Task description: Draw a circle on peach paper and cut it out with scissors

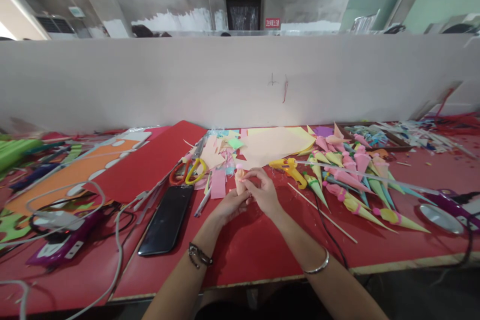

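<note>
Near the table's centre, my left hand (233,204) is closed around the lower part of a small peach paper cone figure (240,180) with a pink ball on top. The fingertips of my right hand (261,189) are pinched against the figure's right side. Just right of my hands lies a yellow glue gun (290,169). Pink paper strips (218,183) and a pair of scissors with red and yellow handles (195,171) are on the left. Many finished-looking paper cones (350,175) in pink, yellow, green and blue are piled at the right.
A black phone (167,220) lies left of my forearm. A thin wooden stick (323,214) and a black cable cross the table at right. Large red card (150,160), orange card (80,172) and purple power strips (69,240) lie left. A white partition (225,80) stands behind.
</note>
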Motion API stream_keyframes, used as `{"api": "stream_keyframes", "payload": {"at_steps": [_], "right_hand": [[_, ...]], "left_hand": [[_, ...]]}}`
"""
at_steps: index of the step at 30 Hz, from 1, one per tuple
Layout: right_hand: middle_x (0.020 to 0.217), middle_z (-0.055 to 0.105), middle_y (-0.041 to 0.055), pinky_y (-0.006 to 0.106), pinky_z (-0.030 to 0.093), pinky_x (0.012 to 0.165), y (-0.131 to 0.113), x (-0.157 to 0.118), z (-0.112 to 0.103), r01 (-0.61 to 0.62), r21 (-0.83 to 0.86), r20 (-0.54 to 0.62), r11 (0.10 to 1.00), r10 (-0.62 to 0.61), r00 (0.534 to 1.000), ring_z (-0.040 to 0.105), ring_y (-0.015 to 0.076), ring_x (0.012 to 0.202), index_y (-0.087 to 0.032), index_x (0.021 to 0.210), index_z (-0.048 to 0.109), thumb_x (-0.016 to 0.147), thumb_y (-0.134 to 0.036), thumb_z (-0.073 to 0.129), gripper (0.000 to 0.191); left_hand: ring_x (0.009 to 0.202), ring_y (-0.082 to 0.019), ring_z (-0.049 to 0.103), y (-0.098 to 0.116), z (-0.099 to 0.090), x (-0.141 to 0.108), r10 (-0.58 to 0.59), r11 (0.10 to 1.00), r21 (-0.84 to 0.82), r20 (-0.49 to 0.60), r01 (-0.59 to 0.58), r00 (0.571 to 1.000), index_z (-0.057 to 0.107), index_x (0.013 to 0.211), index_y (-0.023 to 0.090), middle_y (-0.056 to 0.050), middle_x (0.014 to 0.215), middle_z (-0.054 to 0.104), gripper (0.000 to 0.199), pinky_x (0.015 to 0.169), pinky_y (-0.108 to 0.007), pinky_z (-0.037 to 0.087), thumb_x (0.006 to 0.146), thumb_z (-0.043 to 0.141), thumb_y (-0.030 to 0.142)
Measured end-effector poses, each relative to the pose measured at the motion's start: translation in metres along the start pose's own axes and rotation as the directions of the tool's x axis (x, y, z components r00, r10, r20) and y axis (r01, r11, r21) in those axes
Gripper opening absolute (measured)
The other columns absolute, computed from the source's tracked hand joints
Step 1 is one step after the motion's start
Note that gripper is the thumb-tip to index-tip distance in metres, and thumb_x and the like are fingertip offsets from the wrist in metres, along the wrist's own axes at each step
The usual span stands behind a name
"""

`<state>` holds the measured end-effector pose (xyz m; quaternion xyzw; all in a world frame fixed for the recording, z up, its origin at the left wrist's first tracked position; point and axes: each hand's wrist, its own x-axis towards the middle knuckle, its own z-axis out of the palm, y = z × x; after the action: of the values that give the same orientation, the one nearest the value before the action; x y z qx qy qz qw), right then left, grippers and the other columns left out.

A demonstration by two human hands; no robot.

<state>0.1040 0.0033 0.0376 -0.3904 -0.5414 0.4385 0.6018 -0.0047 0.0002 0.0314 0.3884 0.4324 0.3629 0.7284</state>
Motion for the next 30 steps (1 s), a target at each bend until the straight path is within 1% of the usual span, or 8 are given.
{"api": "stream_keyframes", "payload": {"at_steps": [3, 6, 10, 14, 18, 24, 30], "right_hand": [[0.087, 0.049, 0.0035, 0.028, 0.046, 0.074, 0.0014, 0.0016, -0.0003, 0.04, -0.002, -0.008, 0.999, -0.04, 0.999, 0.051, 0.0173, 0.088, -0.019, 0.071, 0.06, 0.069, -0.025, 0.057, 0.007], [0.087, 0.05, 0.0037, 0.03, 0.044, 0.077, 0.0027, 0.0028, -0.0002, 0.053, 0.016, 0.003, 0.998, -0.053, 0.999, 0.051, 0.0174, 0.088, -0.019, 0.071, 0.059, 0.069, -0.026, 0.057, 0.007], [0.087, 0.05, 0.0034, 0.028, 0.045, 0.075, 0.0036, 0.003, 0.0003, 0.05, 0.047, 0.015, 0.998, -0.051, 0.999, 0.052, 0.0172, 0.087, -0.019, 0.07, 0.058, 0.066, -0.026, 0.06, 0.009], [0.088, 0.049, 0.0034, 0.027, 0.045, 0.073, 0.0044, 0.0029, 0.0005, 0.032, 0.06, 0.023, 0.998, -0.034, 0.999, 0.052, 0.0165, 0.086, -0.019, 0.071, 0.058, 0.067, -0.025, 0.058, 0.007], [0.086, 0.048, 0.0027, 0.027, 0.044, 0.075, 0.006, 0.0035, 0.0002, 0.054, 0.071, 0.021, 0.996, -0.055, 0.998, 0.051, 0.0157, 0.085, -0.019, 0.07, 0.057, 0.067, -0.023, 0.057, 0.005], [0.085, 0.047, 0.0029, 0.027, 0.046, 0.073, 0.0057, 0.0032, 0.0005, 0.063, 0.059, 0.016, 0.996, -0.064, 0.998, 0.051, 0.0155, 0.084, -0.019, 0.07, 0.057, 0.068, -0.021, 0.056, 0.003], [0.087, 0.048, 0.0031, 0.025, 0.047, 0.064, 0.0009, 0.0012, 0.0011, 0.011, 0.074, 0.013, 0.997, -0.012, 1.0, 0.052, 0.0156, 0.082, -0.019, 0.072, 0.057, 0.07, -0.025, 0.054, 0.008]], "left_hand": [[0.042, -0.001, 0.026, 0.0009, 0.0005, -0.001, -0.004, 1.0, 0.009, -0.011, 0.004, 1.0, 0.048, 0.059, 0.013, 0.007, 0.047, 0.04, 0.045, 0.042, -0.017, 0.017, 0.045, 0.072, 0.048], [0.042, -0.001, 0.027, 0.001, 0.0008, -0.0011, -0.007, 1.0, 0.018, -0.023, 0.007, 1.0, 0.048, 0.058, 0.013, 0.006, 0.048, 0.042, 0.045, 0.042, -0.017, 0.018, 0.045, 0.072, 0.048], [0.041, -0.001, 0.026, 0.0011, 0.0012, -0.0012, -0.006, 0.999, 0.031, -0.024, 0.007, 1.0, 0.047, 0.057, 0.013, 0.006, 0.047, 0.041, 0.043, 0.041, -0.018, 0.018, 0.047, 0.072, 0.047], [0.041, -0.001, 0.026, 0.0015, 0.0018, -0.0021, 0.001, 1.0, 0.014, -0.012, 0.0, 1.0, 0.046, 0.057, 0.013, 0.007, 0.046, 0.041, 0.045, 0.04, -0.017, 0.018, 0.045, 0.072, 0.048], [0.041, -0.001, 0.027, 0.0018, 0.0022, -0.0029, -0.007, 1.0, 0.003, -0.015, 0.007, 1.0, 0.048, 0.061, 0.013, 0.008, 0.045, 0.041, 0.045, 0.041, -0.017, 0.018, 0.044, 0.073, 0.046], [0.041, -0.001, 0.026, 0.0025, 0.0033, -0.0035, -0.009, 1.0, 0.009, -0.009, 0.01, 1.0, 0.047, 0.059, 0.013, 0.007, 0.045, 0.042, 0.045, 0.041, -0.018, 0.017, 0.043, 0.074, 0.046], [0.041, -0.001, 0.023, 0.0022, 0.0025, -0.0027, -0.002, 1.0, -0.021, 0.019, 0.003, 1.0, 0.048, 0.063, 0.013, 0.007, 0.046, 0.04, 0.041, 0.04, -0.018, 0.015, 0.051, 0.071, 0.044]]}}
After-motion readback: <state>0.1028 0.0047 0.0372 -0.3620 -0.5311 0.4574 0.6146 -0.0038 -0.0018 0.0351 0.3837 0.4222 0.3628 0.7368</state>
